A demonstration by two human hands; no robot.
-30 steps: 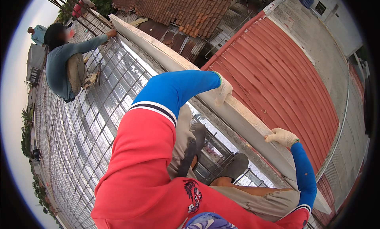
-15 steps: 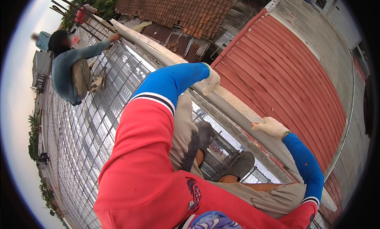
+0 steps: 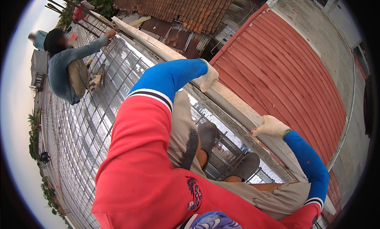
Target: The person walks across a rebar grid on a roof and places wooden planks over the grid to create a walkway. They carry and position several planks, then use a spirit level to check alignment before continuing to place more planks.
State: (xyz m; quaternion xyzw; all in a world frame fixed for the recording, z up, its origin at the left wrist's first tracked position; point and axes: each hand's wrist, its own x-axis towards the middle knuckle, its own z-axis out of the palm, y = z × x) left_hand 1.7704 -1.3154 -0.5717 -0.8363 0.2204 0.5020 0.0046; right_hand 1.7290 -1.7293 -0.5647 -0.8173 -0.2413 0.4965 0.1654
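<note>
A long pale board (image 3: 236,99) runs along the slab's edge, with a grey pipe-like strip (image 3: 226,106) on its inner side. My left hand (image 3: 209,77), in a cream knit glove, is closed over the board, its fingers bent down the inner face. Further right, my right hand (image 3: 271,126), gloved alike, grips the same board from above; its fingertips reach the grey strip. What each palm touches is hidden. Below my hands, my grey shoes (image 3: 246,166) stand on the rebar mesh (image 3: 223,150).
A co-worker (image 3: 65,72) squats on the mesh at the left, one hand near the board. Rebar rods (image 3: 59,9) stick up at the far left corner. Beyond the board lie a lower red metal roof (image 3: 277,78) and a tiled roof (image 3: 178,9). Shiny sheeting lies under the mesh.
My right hand has turned, its fingers now bent down over the board's edge rather than stretched across it. My left hand stays on the board. The view has shifted slightly.
</note>
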